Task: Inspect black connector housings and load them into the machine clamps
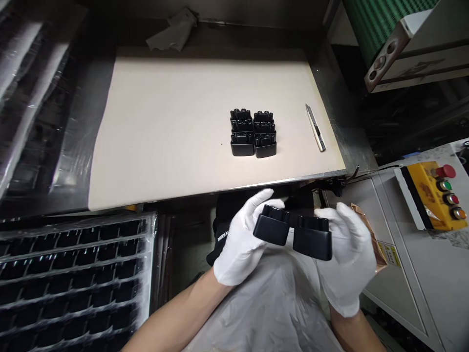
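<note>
White gloves cover both hands, which are raised in front of the table's near edge. My left hand (244, 239) is closed around a black plastic part (271, 229) with small posts along its top. In my right hand (346, 252) is a second black plastic part (312, 239) of the same look, held close beside the first with a narrow gap between them. On the table beyond, several like black parts (242, 148) stand in two neat columns, posts upward.
Beige sheeting covers the table (164, 122). A utility knife (315, 127) lies near its right edge, and a grey cloth (175, 30) at the back. Trays of black parts (73, 266) stand at lower left. A yellow control box (436, 195) is at right, below a green conveyor belt (384, 22).
</note>
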Motion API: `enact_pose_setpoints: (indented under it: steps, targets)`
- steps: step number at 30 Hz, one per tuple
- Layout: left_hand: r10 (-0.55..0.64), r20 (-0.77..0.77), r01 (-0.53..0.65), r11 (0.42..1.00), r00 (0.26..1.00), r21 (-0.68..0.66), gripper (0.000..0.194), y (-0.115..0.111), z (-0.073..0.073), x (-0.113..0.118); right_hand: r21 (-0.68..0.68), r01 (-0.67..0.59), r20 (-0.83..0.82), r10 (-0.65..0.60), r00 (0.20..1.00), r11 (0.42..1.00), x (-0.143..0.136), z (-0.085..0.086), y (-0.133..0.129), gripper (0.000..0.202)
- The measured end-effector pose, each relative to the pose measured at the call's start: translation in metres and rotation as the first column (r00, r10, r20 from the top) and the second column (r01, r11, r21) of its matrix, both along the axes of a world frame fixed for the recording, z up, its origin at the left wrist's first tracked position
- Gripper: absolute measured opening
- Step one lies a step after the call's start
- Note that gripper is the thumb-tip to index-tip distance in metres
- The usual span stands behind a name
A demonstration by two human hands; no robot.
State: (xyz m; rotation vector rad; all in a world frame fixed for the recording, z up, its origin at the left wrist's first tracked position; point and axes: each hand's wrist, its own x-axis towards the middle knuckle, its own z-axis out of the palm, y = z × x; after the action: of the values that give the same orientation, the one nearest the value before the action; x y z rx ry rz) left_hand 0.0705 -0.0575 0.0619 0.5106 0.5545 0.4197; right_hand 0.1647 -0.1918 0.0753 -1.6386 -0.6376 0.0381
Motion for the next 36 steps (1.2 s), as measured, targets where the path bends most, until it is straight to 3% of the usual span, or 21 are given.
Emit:
enact_pose_setpoints:
  steps: [5, 11, 16, 19, 22, 25, 27, 29, 36]
  targets:
    - [-0.021, -0.013, 0.02, 0.997, 1.0, -0.069, 0.081, 0.0, 0.003, 0.003, 0.019, -0.029, -0.019, 0.03, 0.999, 0.999, 0.002, -0.005, -0.003, 0.073]
    - [-0.025, -0.017, 0.024, 0.999, 1.0, -0.048, 0.081, 0.0, 0.004, 0.004, 0.026, -0.041, -0.025, 0.042, 0.999, 0.999, 0.0, -0.006, 0.0, 0.072]
    - [0.001, -0.023, 0.0, 0.999, 1.0, 0.038, 0.081, -0.001, 0.0, 0.004, 0.013, -0.046, -0.039, 0.047, 0.998, 0.999, 0.002, -0.007, 0.001, 0.073]
    - [0.053, -0.029, -0.047, 0.983, 0.998, 0.179, 0.078, -0.002, -0.002, 0.004, -0.004, -0.031, 0.008, 0.032, 0.999, 0.999, 0.003, -0.006, 0.002, 0.071]
    - [0.158, -0.077, -0.105, 0.88, 0.984, 0.463, 0.075, -0.005, 0.001, 0.005, -0.078, -0.006, 0.157, 0.019, 0.987, 0.997, 0.005, -0.003, 0.002, 0.073]
    - [0.292, -0.135, -0.097, 0.66, 0.947, 0.745, 0.06, -0.01, 0.007, 0.006, -0.2, -0.013, 0.356, 0.085, 0.931, 0.98, 0.006, -0.001, 0.003, 0.08]
    - [0.339, -0.159, -0.056, 0.545, 0.927, 0.836, 0.053, -0.012, 0.009, 0.005, -0.256, -0.014, 0.43, 0.127, 0.894, 0.966, 0.005, -0.001, 0.006, 0.079]
    - [0.33, -0.167, -0.031, 0.52, 0.929, 0.854, 0.053, -0.014, 0.009, 0.004, -0.272, -0.003, 0.451, 0.13, 0.883, 0.962, 0.003, -0.002, 0.01, 0.078]
    - [0.334, -0.107, -0.114, 0.578, 0.937, 0.808, 0.048, -0.018, 0.005, 0.002, -0.147, -0.073, 0.372, 0.123, 0.92, 0.986, -0.004, -0.015, 0.018, 0.073]
